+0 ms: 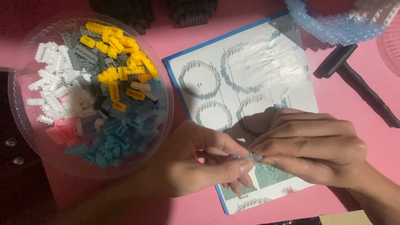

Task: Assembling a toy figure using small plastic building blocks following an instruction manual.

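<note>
Both hands meet over a small clear studded plastic brick piece: the left hand and the right hand each have their grip pinched shut on it, thumb against fingertips. Beneath the grip lies a glossy blue-edged paper instruction sheet with ring diagrams. Left of the grip, a clear round plastic bowl is full of tiny white, grey, yellow, pink and teal bricks, so much seems unbuilt. Beyond the grip, a pale blue knobbly brick ring stands partly built on the pink table.
</note>
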